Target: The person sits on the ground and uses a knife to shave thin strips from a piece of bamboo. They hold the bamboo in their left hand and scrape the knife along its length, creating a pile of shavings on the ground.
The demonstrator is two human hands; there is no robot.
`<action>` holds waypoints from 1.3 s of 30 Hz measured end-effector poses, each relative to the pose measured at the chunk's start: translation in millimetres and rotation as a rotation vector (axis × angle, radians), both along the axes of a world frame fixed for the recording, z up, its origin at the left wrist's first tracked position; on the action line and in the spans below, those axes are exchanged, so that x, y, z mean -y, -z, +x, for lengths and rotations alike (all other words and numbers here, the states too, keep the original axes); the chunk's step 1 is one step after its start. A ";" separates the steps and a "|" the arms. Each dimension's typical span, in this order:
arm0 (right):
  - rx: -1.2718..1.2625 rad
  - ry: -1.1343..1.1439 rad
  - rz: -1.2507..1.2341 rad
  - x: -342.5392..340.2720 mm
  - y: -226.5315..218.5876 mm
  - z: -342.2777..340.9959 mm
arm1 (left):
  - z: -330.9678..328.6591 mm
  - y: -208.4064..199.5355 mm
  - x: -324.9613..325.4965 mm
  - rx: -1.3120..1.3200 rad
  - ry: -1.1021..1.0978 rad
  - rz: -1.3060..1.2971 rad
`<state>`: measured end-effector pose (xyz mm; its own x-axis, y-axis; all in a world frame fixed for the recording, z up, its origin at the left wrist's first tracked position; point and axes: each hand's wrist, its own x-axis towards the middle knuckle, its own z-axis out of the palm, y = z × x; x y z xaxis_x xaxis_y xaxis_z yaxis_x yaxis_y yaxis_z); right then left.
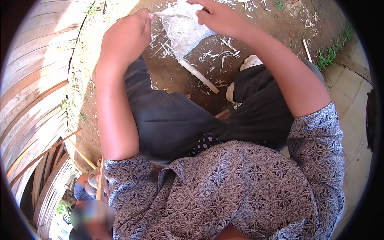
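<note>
A thin, pale strip of wood or bamboo runs sideways between my hands over the white sheet at the top of the view. My left hand is closed, pinching the strip's left end between thumb and fingers. At the other end, my right hand has its fingers bent, with the thumb against the strip's tip; the top of this hand is cut off by the frame edge. Beneath the strip lies a crumpled white sheet strewn with pale shavings. A thicker pale stick rests on the ground below the sheet.
Shavings litter the brown dirt ground. My dark-trousered legs bend around it, with a light shoe at right. Wooden planks stand at left, and paving lies at right. Another person is at lower left.
</note>
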<state>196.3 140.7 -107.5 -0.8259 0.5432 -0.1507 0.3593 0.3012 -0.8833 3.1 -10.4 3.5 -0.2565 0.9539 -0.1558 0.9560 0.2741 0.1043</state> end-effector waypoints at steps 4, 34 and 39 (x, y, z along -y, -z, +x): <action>-0.060 -0.054 -0.085 31.4 -19.1 -7.4 | 3.6 -2.0 0.2 0.002 -0.001 0.002; -0.017 0.117 -0.343 39.4 -24.0 -18.9 | 17.4 3.8 -6.1 -0.130 -0.083 0.058; -0.078 0.148 -0.250 34.3 32.7 -21.9 | 23.5 9.8 -12.1 -0.159 -0.069 0.088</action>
